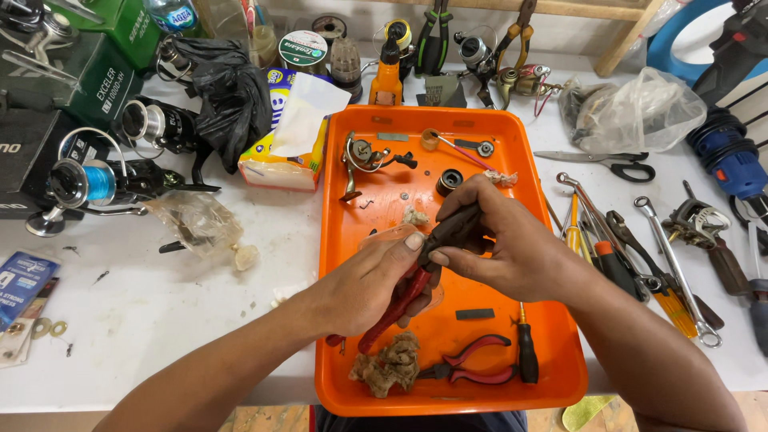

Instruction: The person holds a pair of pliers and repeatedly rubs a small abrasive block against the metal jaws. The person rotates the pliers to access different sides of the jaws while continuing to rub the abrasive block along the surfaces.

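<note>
Dark reel part (458,228) — probably — between both hands' fingers (438,258).

tray (352,240): bright orange
pliers in left hand (396,304): red handles
part in right hand (454,230): dark brown-black
pliers near edge of tray (472,364): red and black handles
screwdriver in tray (526,352): black handle, orange collar
rag lump (390,364): tan-brown
table (160,320): white
reel, far left (84,182): black, blue line on spool
tissue box (284,156): yellow and blue, white tissue
scissors, right (616,162): black handles
</note>
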